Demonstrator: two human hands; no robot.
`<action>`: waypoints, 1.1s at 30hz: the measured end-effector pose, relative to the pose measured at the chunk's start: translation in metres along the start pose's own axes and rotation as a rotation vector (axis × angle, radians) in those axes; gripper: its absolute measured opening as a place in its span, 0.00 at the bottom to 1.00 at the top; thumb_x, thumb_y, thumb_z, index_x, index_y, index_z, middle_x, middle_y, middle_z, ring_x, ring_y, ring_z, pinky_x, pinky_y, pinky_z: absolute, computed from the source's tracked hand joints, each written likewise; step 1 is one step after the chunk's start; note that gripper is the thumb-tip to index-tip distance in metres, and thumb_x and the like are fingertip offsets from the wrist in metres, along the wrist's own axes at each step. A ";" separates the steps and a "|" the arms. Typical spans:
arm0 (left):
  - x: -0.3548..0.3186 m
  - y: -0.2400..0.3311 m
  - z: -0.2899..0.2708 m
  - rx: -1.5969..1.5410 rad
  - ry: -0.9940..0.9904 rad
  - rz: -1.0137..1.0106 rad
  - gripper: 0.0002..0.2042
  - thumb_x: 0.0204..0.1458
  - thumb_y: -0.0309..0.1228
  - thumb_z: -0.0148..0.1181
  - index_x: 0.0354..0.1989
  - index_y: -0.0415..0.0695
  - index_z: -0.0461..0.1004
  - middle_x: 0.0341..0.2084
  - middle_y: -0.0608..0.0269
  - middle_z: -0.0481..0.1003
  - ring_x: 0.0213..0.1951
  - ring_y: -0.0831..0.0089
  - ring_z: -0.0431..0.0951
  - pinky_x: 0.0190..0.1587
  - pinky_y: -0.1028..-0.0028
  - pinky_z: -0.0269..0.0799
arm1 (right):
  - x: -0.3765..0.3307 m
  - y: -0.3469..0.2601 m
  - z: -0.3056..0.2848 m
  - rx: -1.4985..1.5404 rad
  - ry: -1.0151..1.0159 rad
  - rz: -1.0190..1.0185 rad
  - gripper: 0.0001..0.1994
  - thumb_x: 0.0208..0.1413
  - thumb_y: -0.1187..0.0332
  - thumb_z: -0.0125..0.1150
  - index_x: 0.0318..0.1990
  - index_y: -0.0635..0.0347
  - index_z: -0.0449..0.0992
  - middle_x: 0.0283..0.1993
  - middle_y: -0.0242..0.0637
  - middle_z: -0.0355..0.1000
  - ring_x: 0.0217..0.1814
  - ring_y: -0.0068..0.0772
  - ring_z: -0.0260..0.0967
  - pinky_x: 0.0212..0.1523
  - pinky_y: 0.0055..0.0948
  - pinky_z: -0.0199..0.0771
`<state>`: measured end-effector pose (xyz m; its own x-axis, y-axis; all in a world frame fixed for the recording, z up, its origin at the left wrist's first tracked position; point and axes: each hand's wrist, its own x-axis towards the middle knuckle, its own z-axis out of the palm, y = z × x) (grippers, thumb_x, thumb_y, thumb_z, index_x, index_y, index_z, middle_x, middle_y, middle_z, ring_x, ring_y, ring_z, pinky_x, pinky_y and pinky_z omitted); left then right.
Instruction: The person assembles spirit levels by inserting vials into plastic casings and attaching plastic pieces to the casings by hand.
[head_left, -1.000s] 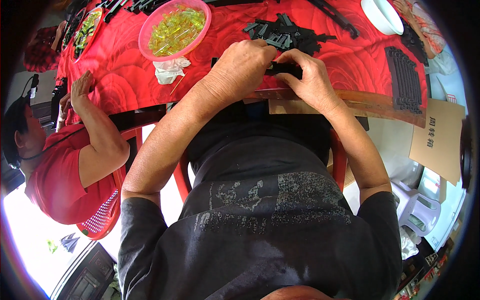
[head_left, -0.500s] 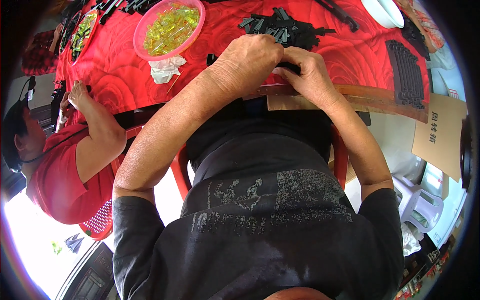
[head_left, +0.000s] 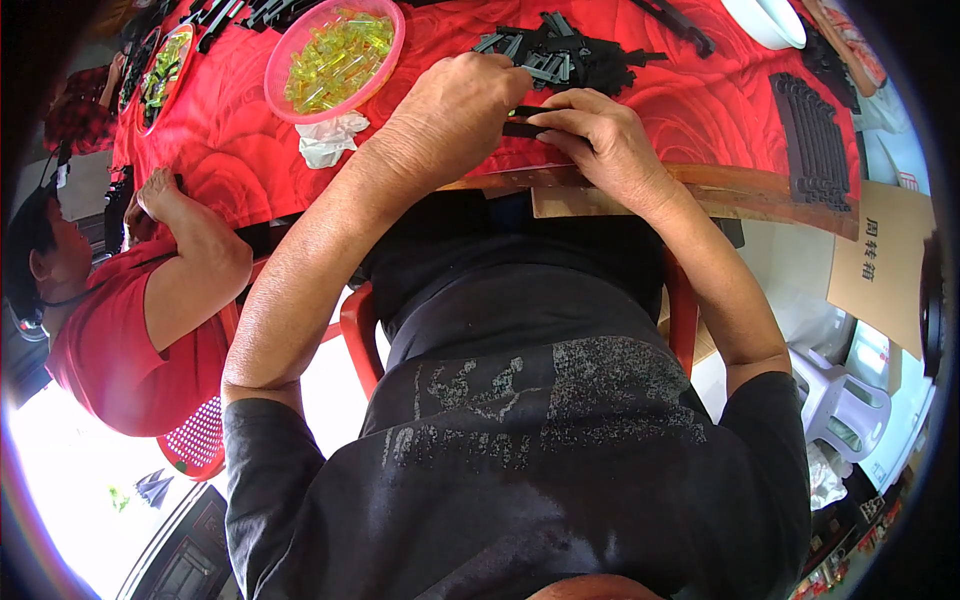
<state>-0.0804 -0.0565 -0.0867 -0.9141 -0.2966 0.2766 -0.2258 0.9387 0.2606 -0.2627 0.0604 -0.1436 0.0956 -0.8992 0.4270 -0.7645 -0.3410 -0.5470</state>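
A slim black plastic part [head_left: 526,129] spans the gap between my two hands, just above the near edge of the table. My right hand [head_left: 608,140] pinches one end of it between thumb and fingers. At its other end my left hand [head_left: 462,105] is closed, back upward, its fingertips hidden behind the hand. A small yellowish bit shows on the part close to the left hand. Just beyond the hands lies a heap of black and dark grey plastic pieces [head_left: 575,62]. Left of them stands a pink bowl [head_left: 274,98] full of clear yellow tubes.
Beside the bowl lies a crumpled white tissue [head_left: 328,142]. Black bars [head_left: 815,145] lie in a row at the right, below a white bowl [head_left: 768,24]. A co-worker in a red shirt [head_left: 135,350] sits at the left. The table's wooden edge [head_left: 745,192] runs before me.
My left hand has shifted left and slightly up, away from the right hand, so the black part now shows between them. The right hand has moved only slightly.
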 end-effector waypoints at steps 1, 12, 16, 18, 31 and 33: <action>-0.001 -0.002 0.001 -0.009 -0.012 -0.024 0.02 0.53 0.20 0.57 0.33 0.37 0.74 0.27 0.50 0.74 0.34 0.50 0.79 0.36 0.57 0.75 | 0.000 0.000 0.000 -0.023 -0.004 -0.010 0.10 0.49 0.74 0.68 0.40 0.59 0.83 0.41 0.35 0.76 0.46 0.39 0.75 0.47 0.36 0.78; -0.006 -0.003 0.012 -0.029 -0.002 0.001 0.04 0.47 0.18 0.58 0.32 0.37 0.73 0.27 0.50 0.74 0.34 0.50 0.79 0.35 0.57 0.76 | 0.002 -0.002 0.000 -0.105 -0.039 -0.061 0.10 0.50 0.75 0.66 0.40 0.58 0.83 0.39 0.34 0.74 0.44 0.38 0.73 0.45 0.35 0.77; -0.010 0.002 0.014 -0.036 0.023 -0.023 0.05 0.47 0.18 0.58 0.33 0.36 0.73 0.27 0.50 0.74 0.34 0.50 0.79 0.35 0.58 0.77 | 0.004 -0.003 0.000 -0.150 -0.043 -0.107 0.10 0.48 0.77 0.64 0.40 0.59 0.83 0.39 0.34 0.73 0.44 0.38 0.73 0.44 0.35 0.78; -0.012 0.006 0.014 -0.023 0.020 -0.036 0.05 0.46 0.19 0.58 0.32 0.37 0.73 0.29 0.51 0.76 0.35 0.51 0.80 0.37 0.58 0.77 | 0.005 -0.003 0.001 -0.154 -0.036 -0.128 0.10 0.48 0.78 0.64 0.39 0.60 0.83 0.39 0.34 0.73 0.44 0.38 0.73 0.43 0.35 0.78; -0.015 -0.014 0.016 -0.083 0.017 -0.065 0.03 0.51 0.20 0.59 0.34 0.37 0.75 0.28 0.50 0.76 0.34 0.50 0.79 0.36 0.57 0.74 | 0.000 -0.002 0.005 -0.197 -0.006 -0.146 0.10 0.48 0.76 0.64 0.39 0.59 0.83 0.39 0.35 0.72 0.44 0.38 0.72 0.43 0.34 0.78; -0.014 -0.015 0.015 -0.086 0.017 -0.069 0.04 0.50 0.20 0.59 0.34 0.37 0.75 0.28 0.50 0.75 0.34 0.50 0.79 0.36 0.57 0.74 | 0.001 -0.001 0.005 -0.199 -0.006 -0.141 0.10 0.47 0.76 0.64 0.39 0.59 0.83 0.39 0.35 0.72 0.44 0.37 0.72 0.43 0.34 0.78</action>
<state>-0.0697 -0.0635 -0.1079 -0.8916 -0.3632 0.2706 -0.2571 0.8977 0.3579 -0.2590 0.0580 -0.1461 0.2135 -0.8483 0.4845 -0.8541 -0.4029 -0.3290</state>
